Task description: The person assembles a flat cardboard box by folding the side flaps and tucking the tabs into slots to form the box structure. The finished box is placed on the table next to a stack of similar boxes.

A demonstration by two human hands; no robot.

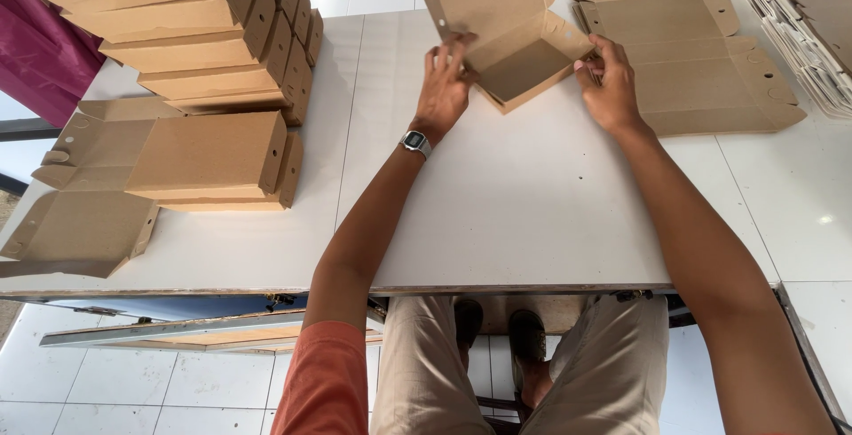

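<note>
1. Head view, centre: a half-folded brown cardboard box [515,40] rests on the far middle of the white counter [524,213], its lid flap standing up and away from the person.
2. Left hand [444,89]: the fingers [454,51] are clasped on the box's left wall, the thumb hidden behind the cardboard; a wristwatch [414,142] sits on the wrist.
3. Right hand [611,84]: the fingers pinch the box's right corner flap, pressing it inward.
4. Right of the box: a stack of flat box blanks [701,71] lies on the counter, just beside the right hand.
5. Left side: a slanting row of finished boxes [177,35] fills the far corner; nearer the person, a closed box [209,155] lies atop a flat blank.
6. Below the counter edge: the person's beige trousers [603,373] and feet over a white tiled floor.
</note>
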